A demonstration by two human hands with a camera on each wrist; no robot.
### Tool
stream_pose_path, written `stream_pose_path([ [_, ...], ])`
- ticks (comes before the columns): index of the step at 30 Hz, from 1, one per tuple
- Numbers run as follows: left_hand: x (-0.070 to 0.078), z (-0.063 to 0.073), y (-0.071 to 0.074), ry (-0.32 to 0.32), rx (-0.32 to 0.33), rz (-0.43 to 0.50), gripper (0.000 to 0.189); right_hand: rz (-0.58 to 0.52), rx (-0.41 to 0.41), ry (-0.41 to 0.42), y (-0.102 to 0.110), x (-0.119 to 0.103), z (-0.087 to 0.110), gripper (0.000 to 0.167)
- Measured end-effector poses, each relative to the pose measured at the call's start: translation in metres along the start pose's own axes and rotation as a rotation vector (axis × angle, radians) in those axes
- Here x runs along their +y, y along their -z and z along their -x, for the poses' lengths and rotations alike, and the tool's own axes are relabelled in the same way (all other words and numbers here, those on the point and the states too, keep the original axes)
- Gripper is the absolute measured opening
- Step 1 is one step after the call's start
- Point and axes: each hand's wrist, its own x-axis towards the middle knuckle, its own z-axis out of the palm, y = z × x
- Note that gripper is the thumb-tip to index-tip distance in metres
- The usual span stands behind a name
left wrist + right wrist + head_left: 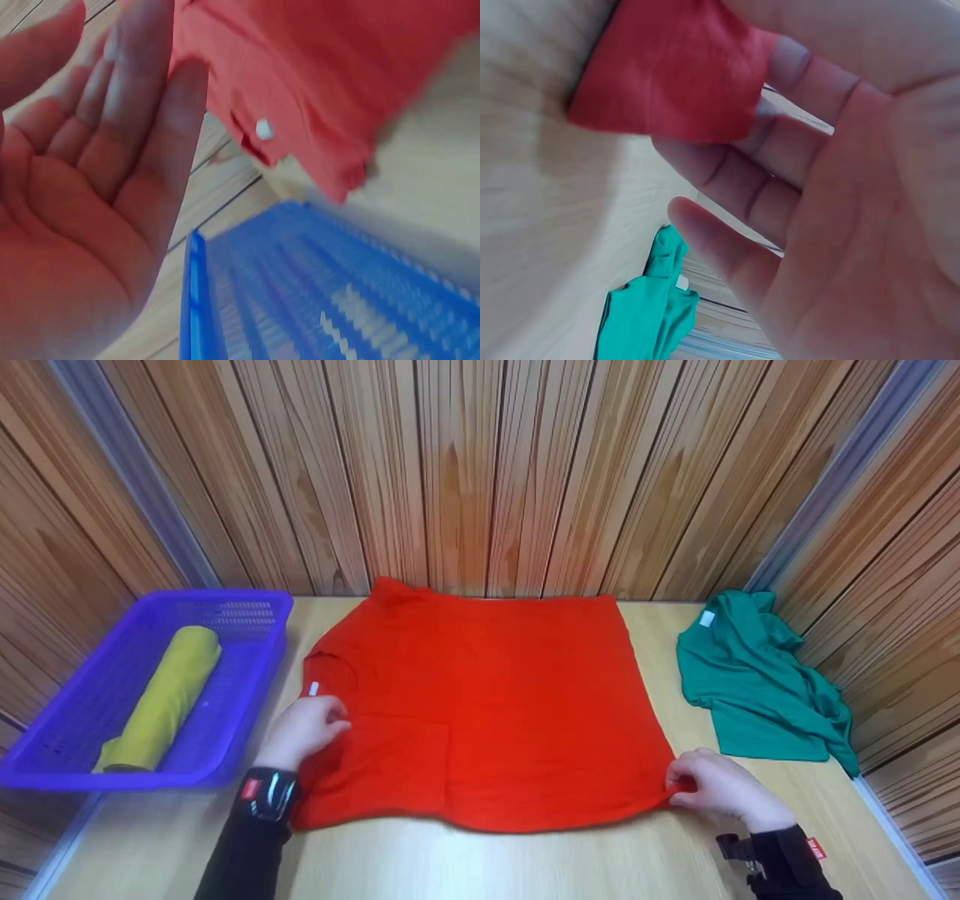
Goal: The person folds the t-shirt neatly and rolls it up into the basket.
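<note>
A red T-shirt (525, 690) lies spread sideways on the table, its collar and small white label toward the left and its hem toward the right. My left hand (304, 727) is over the collar side. In the left wrist view, that hand's fingers (135, 97) look fairly straight, the thumb stands apart, and no cloth shows between them. At the near right corner of the shirt, my right hand (724, 787) pinches the hem. The right wrist view shows the red cloth (682, 75) between thumb and fingers, with the little finger extended away from it.
A purple plastic basket (251, 705) holding a rolled yellow cloth (165, 697) stands at the left. On the right lies a crumpled green garment (757, 682) with a white label, against the side wall. Wood-patterned panels (465, 472) rise behind the table.
</note>
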Motion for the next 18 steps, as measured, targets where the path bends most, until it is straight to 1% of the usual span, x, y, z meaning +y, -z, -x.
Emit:
stream_pose_path([
  [1,0.0,-0.004,-0.002,-0.007,0.008,-0.024,0.014,0.005,0.008,0.005,0.0,0.001,0.0,0.02],
  [3,0.0,-0.01,-0.007,0.004,0.01,-0.059,0.015,0.01,0.024,0.014,0.0,0.002,0.0,0.02],
  [7,0.0,-0.018,-0.016,0.052,0.001,-0.086,0.017,-0.016,0.034,0.029,0.002,0.004,0.001,0.018],
  [10,0.0,-0.021,-0.021,0.082,0.001,-0.08,0.02,-0.042,0.036,0.033,0.003,0.006,0.001,0.015],
  [12,0.0,-0.021,-0.024,0.092,-0.001,-0.07,0.021,-0.054,0.041,0.03,0.003,0.007,0.001,0.014],
  [18,-0.001,-0.021,-0.032,0.079,-0.007,-0.037,0.017,-0.079,0.061,0.023,0.003,0.009,0.002,0.012],
])
